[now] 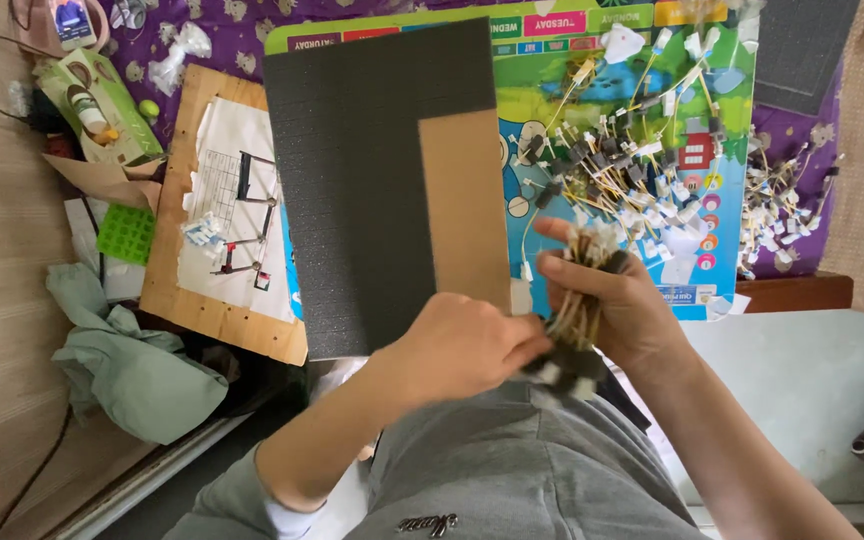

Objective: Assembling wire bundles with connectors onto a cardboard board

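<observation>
My right hand (607, 300) grips a bundle of thin yellowish wires with small black and white connectors (577, 330) above my lap. My left hand (467, 345) meets the bundle's lower end, its fingers pinched at the connectors. Just beyond both hands lies a dark grey foam sheet (362, 180) on a brown cardboard panel (462, 205). To the right, a heap of several more wired connectors (632, 165) is spread over a colourful printed mat (722, 120).
A wooden board (177, 270) with a paper drawing and small parts lies at the left. Beside it are a green grid tray (127, 232), a carton (102, 105) and a crumpled green cloth (127, 365). More connectors (782, 210) lie on purple fabric at right.
</observation>
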